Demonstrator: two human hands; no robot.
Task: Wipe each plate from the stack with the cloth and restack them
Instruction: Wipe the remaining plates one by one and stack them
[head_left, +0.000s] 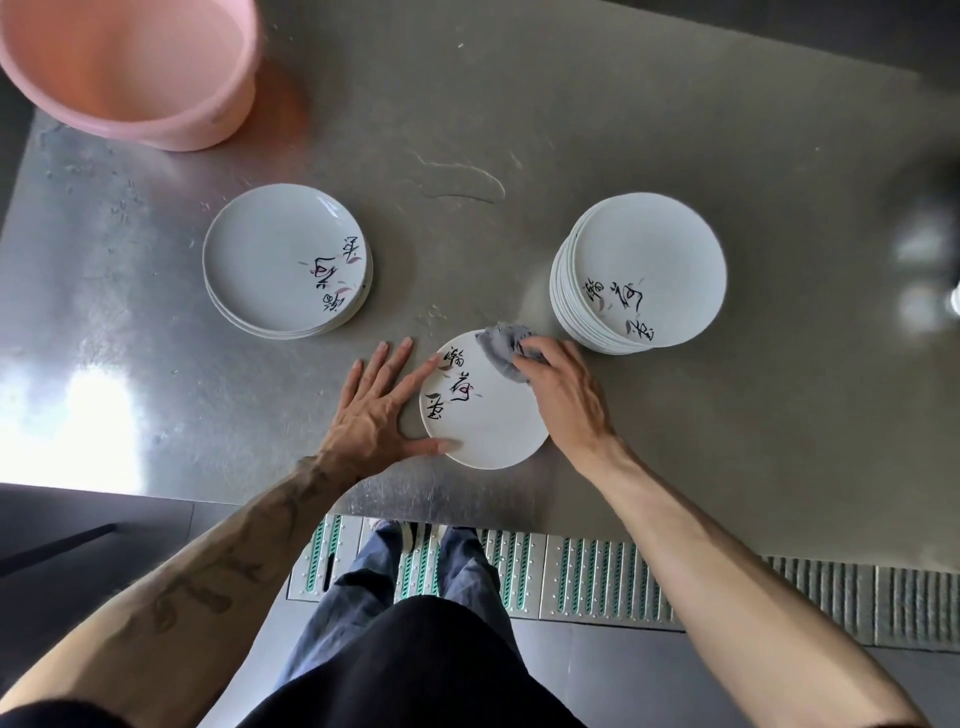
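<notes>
Right hand (563, 395) grips cloth (504, 349) on plate (485, 410); left hand (382, 402) flat, fingers straight, steadying rim. Advice: sweep whole face, keep plate pinned on bench (623, 130).

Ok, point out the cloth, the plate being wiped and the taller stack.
cloth (497, 347), head view, on its bunched grey folds.
plate being wiped (493, 427), head view, on its bare white centre.
taller stack (665, 244), head view, on the top plate's bare face.

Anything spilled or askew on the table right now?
Yes. A water puddle sits on the steel table beyond the two stacks, with droplets scattered nearby. The taller right stack is staggered: its plates are shifted sideways rather than sitting flush.
</notes>
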